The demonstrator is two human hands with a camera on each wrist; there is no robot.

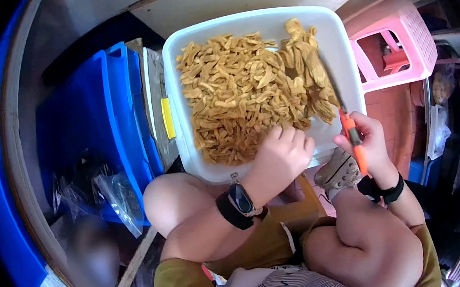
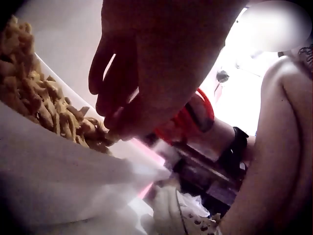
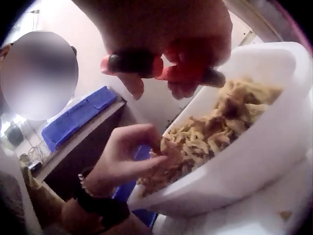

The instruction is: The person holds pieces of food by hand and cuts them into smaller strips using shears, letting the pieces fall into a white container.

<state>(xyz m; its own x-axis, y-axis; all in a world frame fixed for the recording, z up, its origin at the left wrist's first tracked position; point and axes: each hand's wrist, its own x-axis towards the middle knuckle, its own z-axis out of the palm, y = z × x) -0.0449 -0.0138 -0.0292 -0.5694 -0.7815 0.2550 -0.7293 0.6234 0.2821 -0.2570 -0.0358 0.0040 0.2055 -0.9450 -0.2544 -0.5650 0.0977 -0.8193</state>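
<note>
A white plastic tub (image 1: 345, 34) holds a heap of wrinkled tan food strips (image 1: 229, 87), with longer, larger tan pieces (image 1: 308, 61) along its right side. My left hand (image 1: 282, 157) is over the tub's near rim, fingers curled; in the right wrist view its thumb and fingertips pinch a tan strip (image 3: 170, 148) at the heap's edge. With my right hand (image 1: 374, 141) I grip scissors (image 1: 350, 130) by their orange and black handles. Their dark blades point away from me, lying beside the larger pieces at the tub's right wall.
Blue crates (image 1: 85, 120) stand left of the tub, holding clear plastic bags (image 1: 119, 195). A pink stool (image 1: 420, 45) is at the right on the reddish floor (image 1: 391, 114). My knees and a patterned shoe (image 1: 338, 171) are close to the near rim.
</note>
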